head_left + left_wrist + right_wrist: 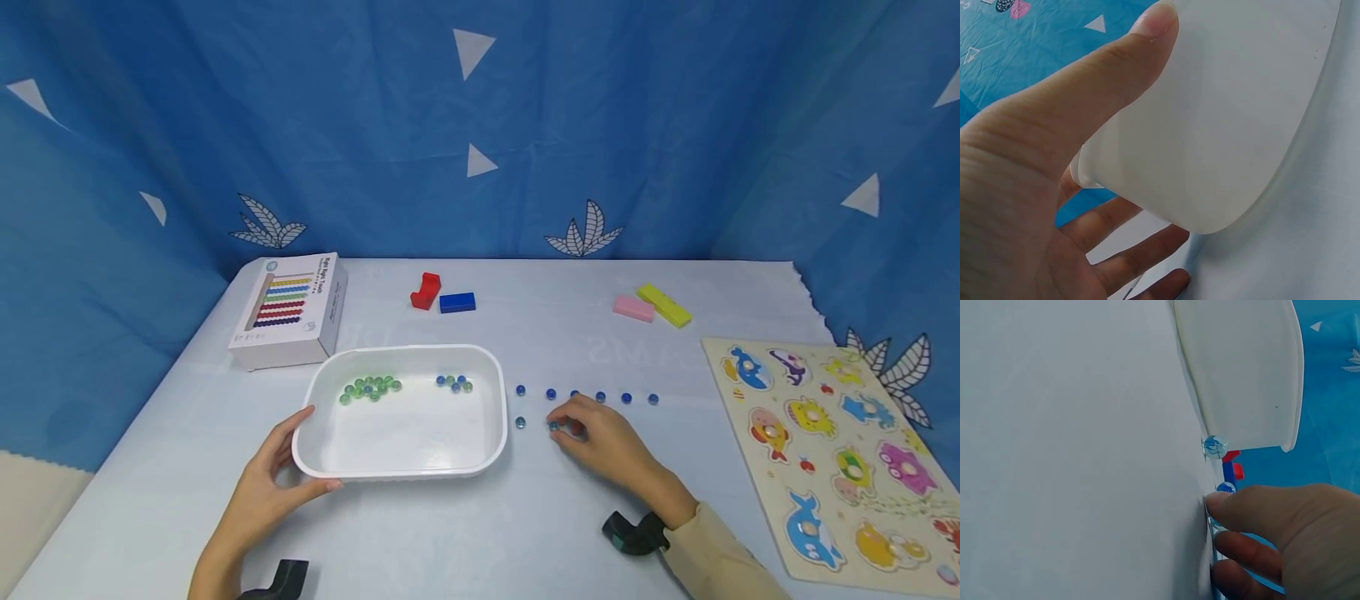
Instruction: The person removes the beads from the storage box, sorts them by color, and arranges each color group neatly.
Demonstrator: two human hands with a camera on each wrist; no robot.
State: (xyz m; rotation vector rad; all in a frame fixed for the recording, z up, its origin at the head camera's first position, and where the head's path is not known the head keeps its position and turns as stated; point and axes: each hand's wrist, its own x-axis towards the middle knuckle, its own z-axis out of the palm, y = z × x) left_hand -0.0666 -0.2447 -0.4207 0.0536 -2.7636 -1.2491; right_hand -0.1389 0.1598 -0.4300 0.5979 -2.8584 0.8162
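I see puzzle board [852, 435] cut off by right edge in head view. Right hand [603, 440] partly hides upper-row marble [574, 392]. Small print on box [288, 308] unreadable to me. Top edge crops tray [1210, 125] in left wrist view.

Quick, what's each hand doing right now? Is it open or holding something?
Left hand: holding the white tray by its near-left corner.
Right hand: pinching a marble with its fingertips.
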